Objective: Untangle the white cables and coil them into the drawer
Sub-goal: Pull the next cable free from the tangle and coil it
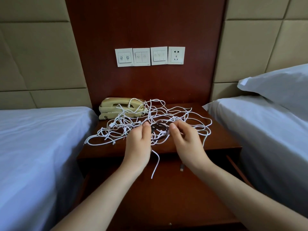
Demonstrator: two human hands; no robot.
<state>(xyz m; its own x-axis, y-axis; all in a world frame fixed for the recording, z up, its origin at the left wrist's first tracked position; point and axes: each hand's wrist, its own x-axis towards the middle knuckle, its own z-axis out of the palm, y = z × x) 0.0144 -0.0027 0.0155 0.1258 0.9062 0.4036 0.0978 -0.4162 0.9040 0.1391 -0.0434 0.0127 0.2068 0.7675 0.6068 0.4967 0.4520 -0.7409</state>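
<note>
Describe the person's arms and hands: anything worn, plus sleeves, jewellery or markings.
The left hand and right hand are bare, with no gloves and no rings in view. The thumbnails look short and unpainted. The left forearm and right forearm are uncovered down to the frame edge, with no sleeve, watch, bracelet or marking visible.

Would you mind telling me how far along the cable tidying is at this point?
Done: the drawer stands open, no coil visible inside. In hand: the left hand grips a strand of the white cables that dangles over it; the right hand reaches into the tangle. Left: all untangling and coiling.
</note>
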